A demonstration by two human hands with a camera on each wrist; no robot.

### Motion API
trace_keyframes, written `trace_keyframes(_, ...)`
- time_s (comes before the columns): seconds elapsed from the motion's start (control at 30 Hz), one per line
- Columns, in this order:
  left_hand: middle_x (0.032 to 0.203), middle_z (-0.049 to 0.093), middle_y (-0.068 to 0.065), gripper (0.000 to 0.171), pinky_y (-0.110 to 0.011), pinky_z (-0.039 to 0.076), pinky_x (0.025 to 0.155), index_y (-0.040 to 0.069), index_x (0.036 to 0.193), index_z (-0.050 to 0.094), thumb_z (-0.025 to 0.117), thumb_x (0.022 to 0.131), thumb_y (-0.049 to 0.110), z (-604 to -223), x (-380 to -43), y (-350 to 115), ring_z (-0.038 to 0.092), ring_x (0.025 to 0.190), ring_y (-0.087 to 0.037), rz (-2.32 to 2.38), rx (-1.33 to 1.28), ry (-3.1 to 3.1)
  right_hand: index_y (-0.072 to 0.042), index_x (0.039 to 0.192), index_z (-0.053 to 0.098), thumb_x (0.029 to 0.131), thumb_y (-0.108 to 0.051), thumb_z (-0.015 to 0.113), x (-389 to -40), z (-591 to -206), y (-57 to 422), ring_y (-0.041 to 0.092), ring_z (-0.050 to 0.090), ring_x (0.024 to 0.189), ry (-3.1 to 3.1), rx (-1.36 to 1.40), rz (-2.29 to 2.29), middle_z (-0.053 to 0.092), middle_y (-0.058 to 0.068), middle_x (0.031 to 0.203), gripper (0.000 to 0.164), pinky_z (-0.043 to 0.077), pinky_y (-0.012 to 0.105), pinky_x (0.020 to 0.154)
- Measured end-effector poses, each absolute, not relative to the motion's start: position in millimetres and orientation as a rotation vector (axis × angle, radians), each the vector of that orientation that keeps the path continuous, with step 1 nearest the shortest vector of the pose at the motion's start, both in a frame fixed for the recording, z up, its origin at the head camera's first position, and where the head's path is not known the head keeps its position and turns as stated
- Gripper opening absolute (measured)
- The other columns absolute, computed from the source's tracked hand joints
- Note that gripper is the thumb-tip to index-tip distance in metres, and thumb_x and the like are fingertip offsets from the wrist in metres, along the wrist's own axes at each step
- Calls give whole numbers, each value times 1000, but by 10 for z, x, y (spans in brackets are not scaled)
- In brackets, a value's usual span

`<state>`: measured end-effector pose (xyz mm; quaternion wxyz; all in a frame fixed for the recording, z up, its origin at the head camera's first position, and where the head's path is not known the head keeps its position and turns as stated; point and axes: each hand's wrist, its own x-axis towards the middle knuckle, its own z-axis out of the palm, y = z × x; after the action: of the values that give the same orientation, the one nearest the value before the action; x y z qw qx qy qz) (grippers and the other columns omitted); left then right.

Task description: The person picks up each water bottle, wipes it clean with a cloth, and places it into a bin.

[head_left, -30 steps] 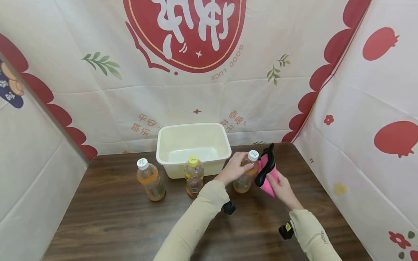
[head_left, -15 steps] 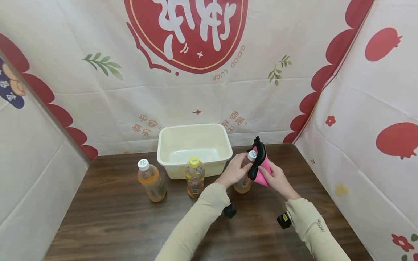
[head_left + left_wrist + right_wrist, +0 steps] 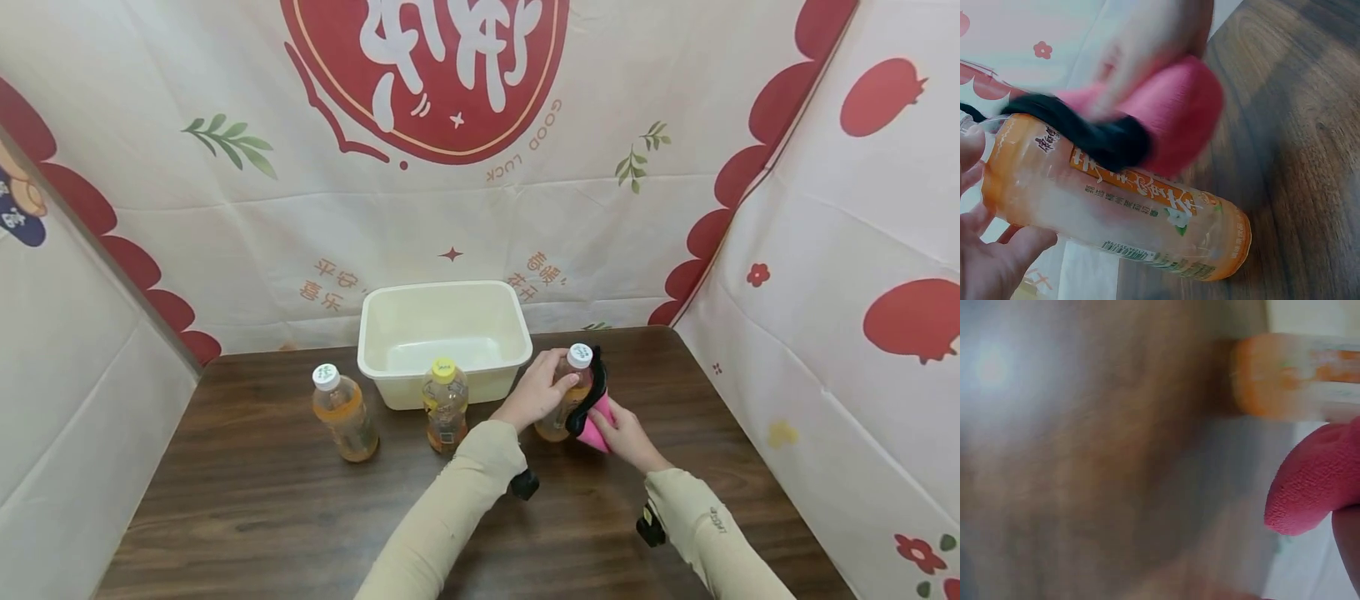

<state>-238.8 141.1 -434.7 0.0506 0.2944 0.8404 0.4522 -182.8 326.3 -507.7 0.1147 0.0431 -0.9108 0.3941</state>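
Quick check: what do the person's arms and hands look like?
The left hand and right hand are ungloved. The left sleeve and right sleeve are beige, the right with small dark lettering. Small black blocks show at both wrists.

A clear bottle (image 3: 1125, 206) with an orange label and a white cap is standing upright toward the right; a pink cloth (image 3: 1190, 115) with black edge is being held close at its right.

right hand (image 3: 626, 437) and pink-and-black cloth (image 3: 597, 422): lower, shifted toward table (image 3: 262, 533)'s left edge | bottle cap (image 3: 580, 355): uncovered since half a second ago
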Motion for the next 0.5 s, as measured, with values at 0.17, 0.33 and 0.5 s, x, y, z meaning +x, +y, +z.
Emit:
trace_keyframes(0.17, 126, 45, -6, 42, -31, 41, 92, 14, 133, 40, 48, 94, 29, -4352, -2372, 1427, 48, 110, -17, 1373, 887, 2536, 0, 93, 59, 90, -16, 56, -1792, -5418, 3281, 17, 50, 68, -2797, 99, 1109, 58, 8, 74, 17, 43, 34, 62)
trace_keyframes(0.33, 127, 44, -5, 43, -32, 41, 93, 15, 133, 39, 48, 94, 30, -4322, -2374, 1435, 47, 112, -16, 1377, 866, 2521, -4, 78, 51, 91, -20, 56, -1781, -5472, 3284, 16, 45, 65, -2828, 65, 1105, 47, 2, 66, 21, 39, 31, 60)
trace_keyframes(0.5, 128, 44, -5, 44, -32, 39, 96, 14, 134, 39, 49, 94, 29, -4322, -2378, 1431, 44, 117, -16, 1371, 862, 2521, 1, 96, 58, 93, -22, 52, -1758, -5288, 3255, 11, 49, 66, -2758, 3, 1252, 57, 6, 74, 23, 42, 28, 62)
